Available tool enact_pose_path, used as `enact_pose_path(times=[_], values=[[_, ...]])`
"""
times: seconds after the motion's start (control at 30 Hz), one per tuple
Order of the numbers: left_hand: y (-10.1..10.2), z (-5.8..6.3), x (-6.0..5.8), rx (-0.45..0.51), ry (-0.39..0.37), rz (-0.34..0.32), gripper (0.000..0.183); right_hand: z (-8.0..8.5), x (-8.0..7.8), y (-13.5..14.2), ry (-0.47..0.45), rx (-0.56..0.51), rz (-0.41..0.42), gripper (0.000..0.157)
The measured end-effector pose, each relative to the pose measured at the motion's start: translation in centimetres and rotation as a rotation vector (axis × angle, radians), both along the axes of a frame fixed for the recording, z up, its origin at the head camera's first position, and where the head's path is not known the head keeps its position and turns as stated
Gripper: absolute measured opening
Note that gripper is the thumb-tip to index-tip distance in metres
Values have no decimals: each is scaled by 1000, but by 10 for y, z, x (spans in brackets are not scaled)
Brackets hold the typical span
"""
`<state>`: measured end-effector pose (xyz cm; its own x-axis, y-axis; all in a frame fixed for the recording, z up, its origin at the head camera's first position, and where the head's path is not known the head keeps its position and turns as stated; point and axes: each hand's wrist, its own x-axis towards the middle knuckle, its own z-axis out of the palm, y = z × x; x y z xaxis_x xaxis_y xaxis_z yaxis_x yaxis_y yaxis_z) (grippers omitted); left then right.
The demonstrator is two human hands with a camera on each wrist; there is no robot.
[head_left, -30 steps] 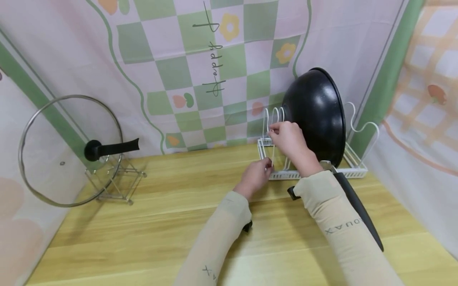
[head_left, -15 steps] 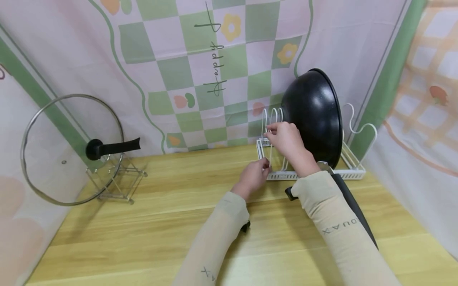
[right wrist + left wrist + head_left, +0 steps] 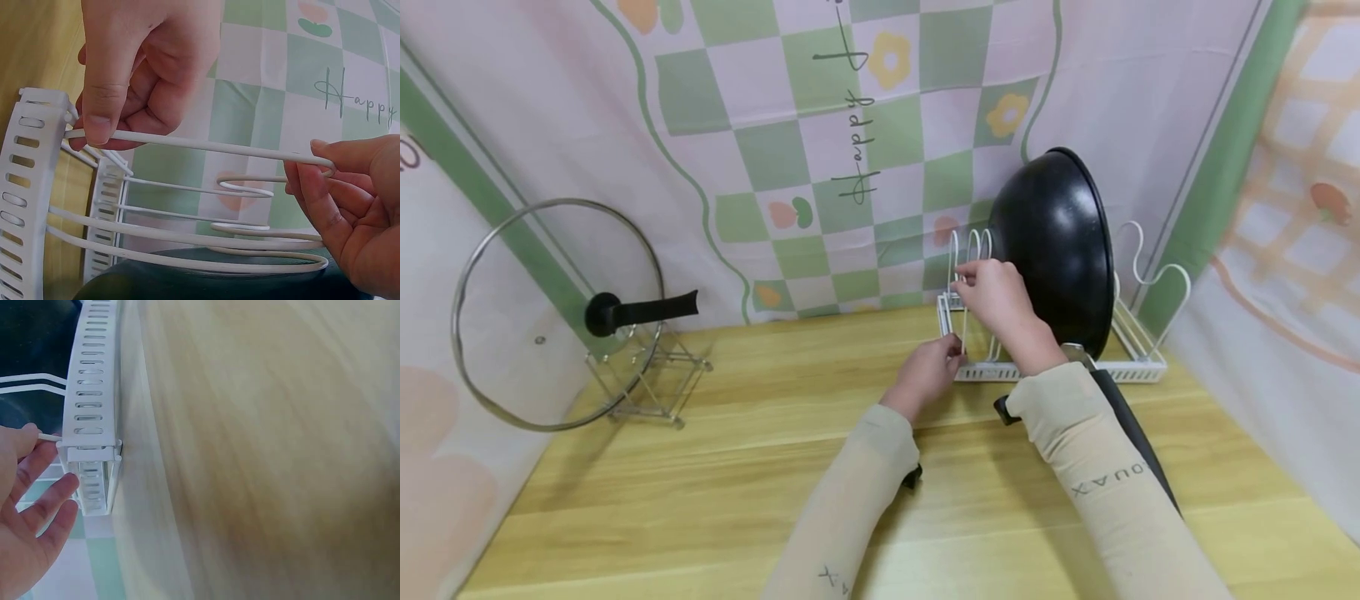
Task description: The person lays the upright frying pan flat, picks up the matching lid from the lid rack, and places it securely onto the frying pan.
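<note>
A white metal dish rack (image 3: 992,372) stands on the wooden table, its slotted base carrying upright wire dividers. My left hand (image 3: 925,371) pinches the lower end of the outermost wire divider (image 3: 206,145), right at the slotted base (image 3: 90,394). Higher up, my right hand (image 3: 356,206) pinches the same wire near its rounded top. A black wok (image 3: 1052,242) sits on edge in the rack, its open side facing right. The wok's long black handle (image 3: 1138,437) reaches toward the front, partly behind my right sleeve.
At the left, a glass lid (image 3: 463,333) with a metal rim and black knob leans upright in a small wire stand (image 3: 658,408). A patterned cloth (image 3: 827,150) hangs behind the table. A curved white wire (image 3: 1172,271) rises at the rack's right end.
Both hands keep their grip on the wire. The rack, wok and hands sit slightly farther left against the cloth behind, and the head view has shifted a little.
</note>
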<state>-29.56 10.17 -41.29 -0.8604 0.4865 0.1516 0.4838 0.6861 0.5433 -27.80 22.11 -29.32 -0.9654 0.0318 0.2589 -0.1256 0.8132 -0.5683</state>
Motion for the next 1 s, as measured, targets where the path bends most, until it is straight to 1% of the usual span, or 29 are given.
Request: enact_pose_path(times=[0.4,0.57,0.77,1.0], values=[[-5,-2,-4,-1,17,-3,15,0,-2,-5,6,8,1,34],[-7,-3,-3,17,-2,-4,15,-1,-1,-6,12,9,3,34],[-11,-3,-3,63,-27,-5,13,-1,-3,-9,27,12,13,33],[-13,-2,-4,57,-37,8,11,0,-2,-11,30,27,20,32]])
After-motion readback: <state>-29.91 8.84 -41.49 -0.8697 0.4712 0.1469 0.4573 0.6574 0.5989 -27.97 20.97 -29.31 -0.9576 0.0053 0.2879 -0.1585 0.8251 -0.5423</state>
